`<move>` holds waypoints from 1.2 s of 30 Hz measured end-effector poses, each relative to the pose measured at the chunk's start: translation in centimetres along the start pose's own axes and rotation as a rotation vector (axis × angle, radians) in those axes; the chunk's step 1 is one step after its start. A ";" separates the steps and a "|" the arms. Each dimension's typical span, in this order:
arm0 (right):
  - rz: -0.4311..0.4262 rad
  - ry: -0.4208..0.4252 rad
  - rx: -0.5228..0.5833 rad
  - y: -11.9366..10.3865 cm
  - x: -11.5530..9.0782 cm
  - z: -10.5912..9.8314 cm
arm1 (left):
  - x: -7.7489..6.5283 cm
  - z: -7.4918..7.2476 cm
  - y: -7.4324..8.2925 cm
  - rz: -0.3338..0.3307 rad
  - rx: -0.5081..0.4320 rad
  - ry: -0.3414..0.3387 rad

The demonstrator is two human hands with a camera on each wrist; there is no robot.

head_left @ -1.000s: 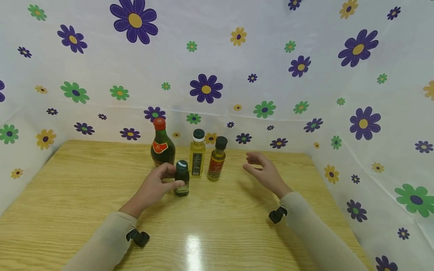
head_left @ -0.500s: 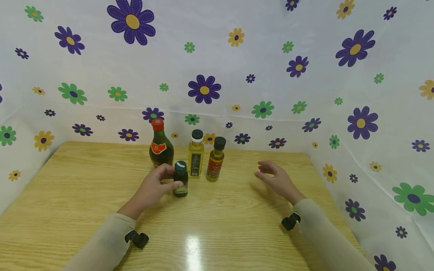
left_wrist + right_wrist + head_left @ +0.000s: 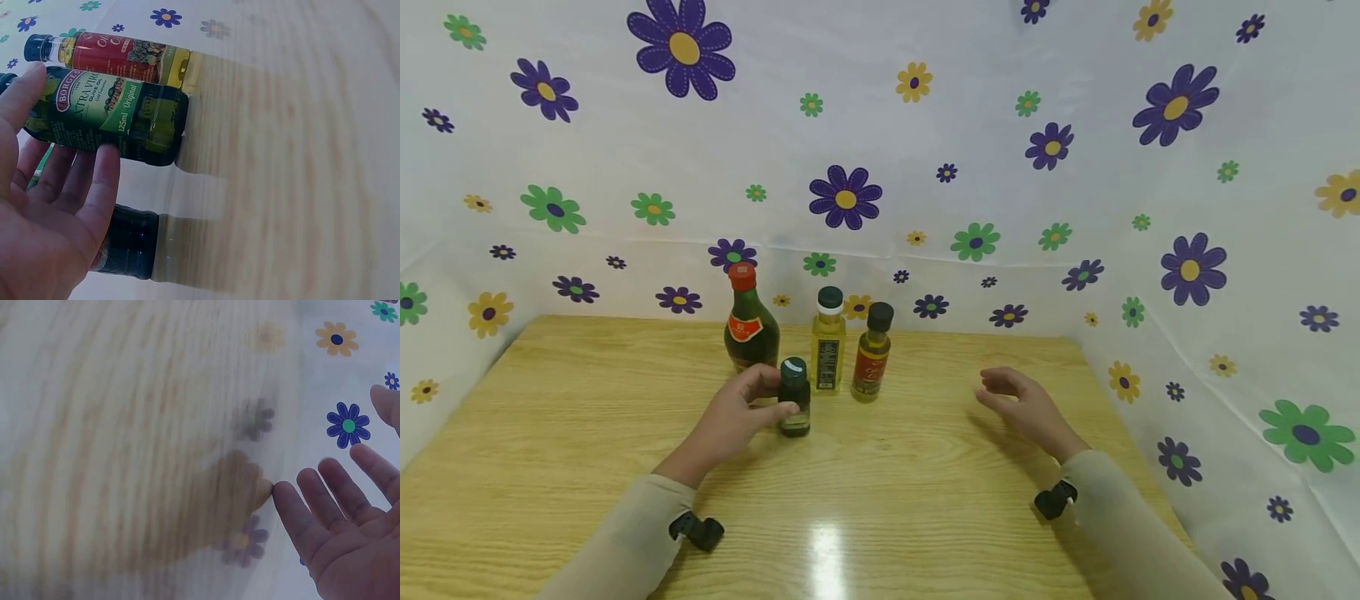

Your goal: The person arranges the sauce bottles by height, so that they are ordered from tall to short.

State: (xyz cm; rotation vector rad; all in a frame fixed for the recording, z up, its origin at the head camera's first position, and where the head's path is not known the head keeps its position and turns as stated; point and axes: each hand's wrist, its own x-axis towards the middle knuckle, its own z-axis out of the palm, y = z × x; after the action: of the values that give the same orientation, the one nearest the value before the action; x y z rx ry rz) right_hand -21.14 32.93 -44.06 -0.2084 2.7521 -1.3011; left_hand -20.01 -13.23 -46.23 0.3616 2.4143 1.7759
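My left hand grips a small dark green olive oil bottle, thumb on its near side and fingers around the back. Its green Borges extra virgin label shows in the left wrist view. The bottle stands upright on the table. Just behind it are a clear bottle of yellow oil and a red-labelled oil bottle with a black cap. A larger green bottle with a red cap stands behind my left fingers, its base partly hidden. My right hand is at the right with relaxed fingers, holding nothing.
The wooden table reaches back to a white flower-printed cloth, which also rises along both sides. Bright glare lies on the table's front middle. Each wrist carries a small black camera.
My right hand has moved to the right and a little toward me, away from the bottles. My left hand keeps its hold on the olive oil bottle, which stays in place.
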 end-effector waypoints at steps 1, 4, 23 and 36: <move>0.007 -0.003 0.009 0.1 0.0 0.0 | 0.0 0.0 0.0 0.001 0.002 0.001; 0.023 -0.019 0.030 0.3 -0.1 0.0 | -0.2 -0.1 0.0 -0.004 0.014 0.005; -0.018 -0.008 0.044 0.7 0.3 1.0 | 0.0 5.1 2.5 0.043 -0.025 -0.011; -0.051 -0.032 0.126 0.4 0.5 1.3 | 1.4 8.8 3.8 0.061 -0.054 -0.068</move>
State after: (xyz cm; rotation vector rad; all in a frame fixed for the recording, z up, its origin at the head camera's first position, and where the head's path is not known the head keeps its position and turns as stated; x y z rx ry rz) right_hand -21.48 32.17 -45.20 -0.2888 2.6438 -1.4645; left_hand -18.83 -3.64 -45.18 0.4869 2.3278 1.8183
